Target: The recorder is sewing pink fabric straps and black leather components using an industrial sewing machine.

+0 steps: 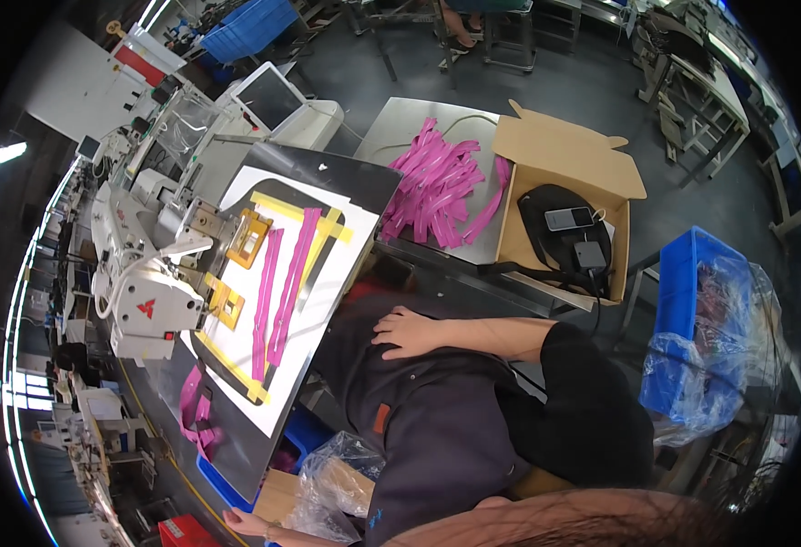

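My right hand point(405, 333) lies flat on the dark apron point(455, 401) over my lap, fingers spread, holding nothing. At the lower left, my left hand point(247, 522) is beside the near corner of the sewing machine's table; its fingers are too small and partly hidden to read. Two pink zipper strips point(293, 287) lie side by side on a white sheet point(337, 264) framed with yellow tape, next to the brass-coloured clamps point(227, 303) of the sewing machine point(150, 305). More pink strips point(193, 415) hang in a bunch at the table's near left edge.
A heap of pink zipper strips point(432, 187) covers a metal side table point(391, 114). An open cardboard box point(560, 155) there holds a black pouch and small devices. Blue crates point(678, 283) with clear plastic stand at right. A screen point(271, 98) rises behind the machine.
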Motion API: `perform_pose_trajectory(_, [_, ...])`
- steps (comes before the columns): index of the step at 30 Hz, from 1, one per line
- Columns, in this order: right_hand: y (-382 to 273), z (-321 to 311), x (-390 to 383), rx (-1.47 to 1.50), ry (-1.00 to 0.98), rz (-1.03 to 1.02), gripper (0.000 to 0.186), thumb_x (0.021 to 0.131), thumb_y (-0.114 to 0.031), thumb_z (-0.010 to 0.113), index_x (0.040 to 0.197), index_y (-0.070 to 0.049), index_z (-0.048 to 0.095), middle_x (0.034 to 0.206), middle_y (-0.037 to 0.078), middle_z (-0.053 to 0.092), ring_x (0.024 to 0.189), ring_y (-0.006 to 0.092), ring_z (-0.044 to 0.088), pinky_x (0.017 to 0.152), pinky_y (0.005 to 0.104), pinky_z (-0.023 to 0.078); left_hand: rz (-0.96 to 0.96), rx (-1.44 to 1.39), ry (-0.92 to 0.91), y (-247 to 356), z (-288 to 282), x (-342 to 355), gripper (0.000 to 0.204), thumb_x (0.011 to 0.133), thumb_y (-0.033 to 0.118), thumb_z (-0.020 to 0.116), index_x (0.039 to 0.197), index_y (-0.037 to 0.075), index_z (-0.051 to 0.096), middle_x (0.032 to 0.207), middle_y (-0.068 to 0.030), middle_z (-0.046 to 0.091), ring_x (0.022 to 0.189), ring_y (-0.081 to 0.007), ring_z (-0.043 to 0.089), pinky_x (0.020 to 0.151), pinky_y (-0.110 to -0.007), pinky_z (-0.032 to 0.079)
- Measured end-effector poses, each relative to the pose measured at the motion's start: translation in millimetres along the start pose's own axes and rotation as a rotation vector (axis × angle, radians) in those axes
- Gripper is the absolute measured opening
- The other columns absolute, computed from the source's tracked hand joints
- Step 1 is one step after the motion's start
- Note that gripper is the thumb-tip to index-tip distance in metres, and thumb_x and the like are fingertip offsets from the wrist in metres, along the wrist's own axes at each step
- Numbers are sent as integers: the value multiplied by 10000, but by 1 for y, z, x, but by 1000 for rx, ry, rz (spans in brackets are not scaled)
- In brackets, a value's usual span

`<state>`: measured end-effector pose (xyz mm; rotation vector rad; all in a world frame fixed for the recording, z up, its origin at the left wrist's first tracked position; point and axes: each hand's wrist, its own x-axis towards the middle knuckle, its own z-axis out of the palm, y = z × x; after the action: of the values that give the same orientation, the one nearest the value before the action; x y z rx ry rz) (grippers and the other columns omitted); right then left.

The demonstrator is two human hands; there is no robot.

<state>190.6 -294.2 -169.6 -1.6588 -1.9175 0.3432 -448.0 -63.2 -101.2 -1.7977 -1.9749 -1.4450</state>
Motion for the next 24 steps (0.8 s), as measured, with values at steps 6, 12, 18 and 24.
perform_pose_trajectory(6, [-11, 1, 24, 111, 2, 107, 359, 869, -390, 563, 1095, -120, 633, 1156, 79, 547, 1108, 259, 470, 906, 412, 328, -145, 171, -228, -61, -35, -107, 323, 872, 110, 594, 1170, -12, 572, 1071, -179, 609, 981, -286, 589, 876, -366, 464])
perform_pose_trajectory(12, [-20, 2, 30, 15, -9, 77, 320, 838, -341, 606, 1077, -132, 640, 1146, 69, 549, 1122, 265, 458, 911, 419, 317, 74, 304, -409, -58, -21, -192, 346, 824, 116, 620, 1142, -15, 581, 1095, -209, 599, 1008, -299, 579, 854, -377, 474])
perform_pose_trajectory(18, [-23, 2, 51, -47, -145, 77, 301, 813, -317, 630, 1057, -141, 649, 1141, 69, 557, 1120, 273, 462, 915, 435, 330, -93, -94, -652, -44, -37, -209, 190, 767, 125, 635, 900, -10, 650, 877, -183, 657, 766, -286, 612, 689, -344, 497])
perform_pose_trajectory(24, [-39, 32, 89, 59, -315, 52, 305, 819, -320, 626, 1061, -136, 645, 1144, 106, 557, 1120, 321, 476, 916, 468, 377, -208, -217, -993, -67, -68, -246, 191, 791, 148, 645, 784, -43, 639, 663, -79, 628, 571, -171, 555, 554, -315, 467])
